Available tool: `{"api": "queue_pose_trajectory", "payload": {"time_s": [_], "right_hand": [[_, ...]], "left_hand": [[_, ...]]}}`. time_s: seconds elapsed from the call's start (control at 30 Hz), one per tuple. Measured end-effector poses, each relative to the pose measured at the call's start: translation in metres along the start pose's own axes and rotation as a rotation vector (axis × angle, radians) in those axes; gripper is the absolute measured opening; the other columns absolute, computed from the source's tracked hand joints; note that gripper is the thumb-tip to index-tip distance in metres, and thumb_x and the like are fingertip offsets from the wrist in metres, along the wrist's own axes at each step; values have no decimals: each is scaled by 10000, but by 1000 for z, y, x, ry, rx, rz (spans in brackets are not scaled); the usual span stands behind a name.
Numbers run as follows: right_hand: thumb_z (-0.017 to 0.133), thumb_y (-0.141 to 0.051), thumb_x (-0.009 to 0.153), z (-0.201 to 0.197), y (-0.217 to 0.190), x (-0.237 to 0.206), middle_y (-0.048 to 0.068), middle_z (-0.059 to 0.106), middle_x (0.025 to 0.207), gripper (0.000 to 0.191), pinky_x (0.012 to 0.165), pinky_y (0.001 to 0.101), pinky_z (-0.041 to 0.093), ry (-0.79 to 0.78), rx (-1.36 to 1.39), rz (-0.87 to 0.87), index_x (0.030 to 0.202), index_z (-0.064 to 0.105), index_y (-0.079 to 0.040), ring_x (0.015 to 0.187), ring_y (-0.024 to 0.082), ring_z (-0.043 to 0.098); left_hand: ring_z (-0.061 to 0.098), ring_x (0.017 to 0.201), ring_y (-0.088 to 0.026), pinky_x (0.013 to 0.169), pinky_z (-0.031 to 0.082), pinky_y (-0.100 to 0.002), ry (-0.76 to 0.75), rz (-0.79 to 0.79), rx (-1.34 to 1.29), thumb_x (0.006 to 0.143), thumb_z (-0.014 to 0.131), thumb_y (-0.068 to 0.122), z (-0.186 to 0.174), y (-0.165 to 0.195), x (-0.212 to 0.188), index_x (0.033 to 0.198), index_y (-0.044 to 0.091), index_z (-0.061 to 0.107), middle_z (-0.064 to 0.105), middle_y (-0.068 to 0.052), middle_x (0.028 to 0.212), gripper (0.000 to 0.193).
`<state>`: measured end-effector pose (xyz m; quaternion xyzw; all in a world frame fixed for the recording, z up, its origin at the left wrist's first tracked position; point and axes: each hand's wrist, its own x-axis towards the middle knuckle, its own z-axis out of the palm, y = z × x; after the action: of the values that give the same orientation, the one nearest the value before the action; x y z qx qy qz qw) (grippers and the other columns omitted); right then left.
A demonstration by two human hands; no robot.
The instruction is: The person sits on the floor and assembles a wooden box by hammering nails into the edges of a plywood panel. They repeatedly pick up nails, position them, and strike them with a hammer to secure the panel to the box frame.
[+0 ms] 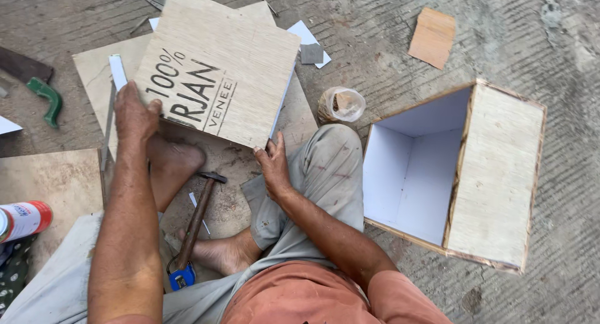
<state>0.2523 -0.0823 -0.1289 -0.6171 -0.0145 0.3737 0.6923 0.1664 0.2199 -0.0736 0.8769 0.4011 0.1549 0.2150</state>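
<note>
I sit on the ground and hold a square plywood panel with dark printed lettering, tilted up in front of me. My left hand grips its left lower corner. My right hand holds its bottom right corner, fingers curled under the edge. A hammer with a wooden handle lies between my bare feet, its head next to my left foot. A flat beige board lies under the panel.
An open plywood box with a white inside lies on its side at the right. A small plastic bag sits past my knee. A green-handled saw lies far left, a spray can at lower left, wood scraps beyond.
</note>
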Motion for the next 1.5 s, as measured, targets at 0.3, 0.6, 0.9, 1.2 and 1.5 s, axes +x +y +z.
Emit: {"api": "queue_pose_trajectory", "payload": {"time_s": [0.3, 0.6, 0.9, 1.2, 1.5], "right_hand": [[651, -345, 919, -54, -62, 64, 251, 384, 1606, 856, 1157, 446, 387, 221, -512, -121, 1617, 250, -54, 1446, 367, 439], [728, -329, 965, -72, -147, 137, 248, 106, 1686, 1044, 1239, 594, 377, 109, -163, -326, 1667, -24, -151, 1523, 404, 282], [648, -134, 972, -7, -48, 28, 192, 345, 1630, 847, 1026, 501, 564, -30, -101, -233, 1636, 123, -97, 1344, 341, 535], [740, -140, 937, 33, -19, -37, 209, 446, 1574, 912, 929, 398, 574, -83, -372, -217, 1624, 149, -31, 1256, 275, 585], [725, -20, 952, 46, -6, -28, 274, 352, 1612, 953, 1166, 391, 432, -189, -378, -340, 1625, 50, 19, 1456, 333, 432]], "left_hand": [[533, 1282, -383, 1061, 405, -555, -244, -402, -221, 889, 789, 294, 8, 39, -47, 1592, 89, 303, 598, -199, 1390, 878], [717, 936, -161, 826, 572, -324, -151, -357, -1056, 849, 823, 233, 104, 90, -196, 1144, -25, 712, 788, -102, 1046, 408], [717, 1032, -170, 877, 597, -321, -234, -330, -1011, 907, 756, 191, 73, 19, -248, 1318, 18, 641, 729, -113, 1172, 461], [723, 987, -253, 877, 559, -386, -202, -208, -674, 885, 816, 269, 53, 15, -259, 1122, 81, 780, 753, -118, 1084, 304], [739, 982, -249, 892, 561, -381, -239, 8, -793, 816, 822, 374, 76, 7, -236, 1039, 155, 804, 778, -76, 1019, 313]]}}
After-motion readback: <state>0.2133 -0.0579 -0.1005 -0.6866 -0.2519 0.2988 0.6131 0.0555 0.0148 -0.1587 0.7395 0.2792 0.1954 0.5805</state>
